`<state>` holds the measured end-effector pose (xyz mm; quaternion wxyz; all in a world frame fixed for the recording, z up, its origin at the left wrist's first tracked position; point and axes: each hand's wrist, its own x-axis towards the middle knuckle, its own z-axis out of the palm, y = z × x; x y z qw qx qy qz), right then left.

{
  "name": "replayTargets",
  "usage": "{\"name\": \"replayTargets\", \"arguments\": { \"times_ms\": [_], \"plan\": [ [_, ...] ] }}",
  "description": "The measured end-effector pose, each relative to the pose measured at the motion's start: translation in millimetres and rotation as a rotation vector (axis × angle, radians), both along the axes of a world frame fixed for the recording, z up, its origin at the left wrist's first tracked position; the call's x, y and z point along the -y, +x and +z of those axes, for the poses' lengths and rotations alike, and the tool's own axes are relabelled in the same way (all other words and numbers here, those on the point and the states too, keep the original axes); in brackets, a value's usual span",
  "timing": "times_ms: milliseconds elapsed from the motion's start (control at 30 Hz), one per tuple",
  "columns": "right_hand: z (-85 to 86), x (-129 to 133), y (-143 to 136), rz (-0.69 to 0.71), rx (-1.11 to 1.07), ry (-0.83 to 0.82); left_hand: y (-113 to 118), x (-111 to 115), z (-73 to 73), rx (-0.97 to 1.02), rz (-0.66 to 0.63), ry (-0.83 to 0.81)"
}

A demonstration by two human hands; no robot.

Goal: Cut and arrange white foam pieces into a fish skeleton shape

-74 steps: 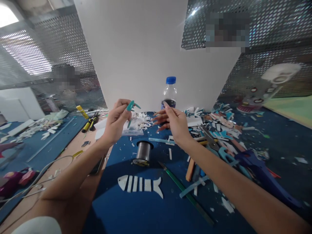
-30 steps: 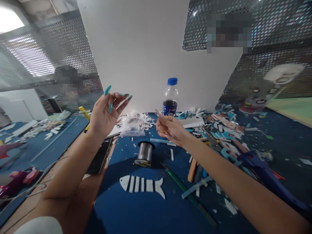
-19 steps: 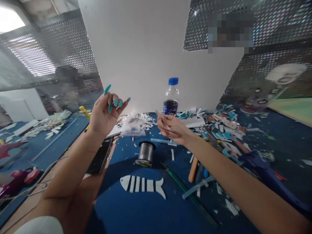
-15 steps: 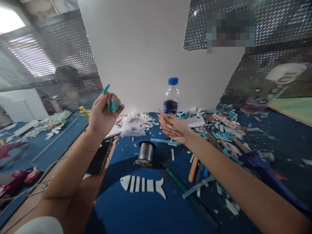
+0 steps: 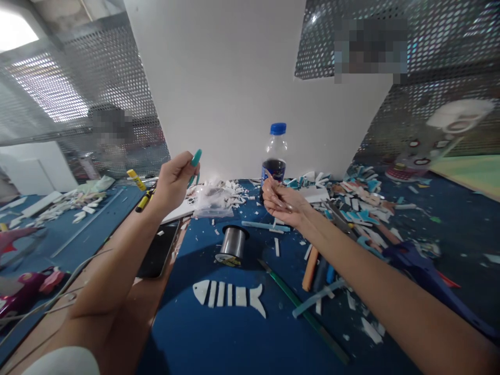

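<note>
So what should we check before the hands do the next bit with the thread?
1. Both hands raised above the mat: left hand and right hand: ok.
2. Thread between the hands: too thin to see: cannot tell.
3. Spool upright below them: ok.
4. Fish shape lying flat, all pieces together: ok.
5. Bottle capped: ok.
6. Mat right of the spool: scraps everywhere: not ok.

White wall panel, perforated metal screens, blue tabletop, bright window

Blue work mat, white fish cutout, wire spool, bottle, foam scraps (mostly right)
</note>
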<state>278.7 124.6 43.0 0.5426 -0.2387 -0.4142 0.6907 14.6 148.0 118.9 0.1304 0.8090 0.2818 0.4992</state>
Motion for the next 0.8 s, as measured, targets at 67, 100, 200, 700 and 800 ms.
{"name": "replayTargets", "arguments": {
  "times_ms": [67, 100, 200, 700, 800],
  "plan": [
    [-5.4, -5, 4, -0.004, 0.035, 0.008, 1, 2, 0.4, -0.071, 0.008, 0.0],
    [-7.3, -7, 6, -0.005, 0.059, 0.013, 2, 3, 0.3, -0.105, 0.005, -0.005],
    [-7.7, -8, 10, -0.005, 0.158, 0.026, 4, 7, -1.1, -0.18, -0.023, -0.033],
    [31.5, 16, 2, 0.153, 0.753, 0.116, 14, -2, -24.1, -0.859, -0.066, 0.247],
    [37.5, 20, -3, 0.126, 0.875, 0.151, 16, 3, -20.5, -0.82, -0.075, 0.258]
  ]
}}
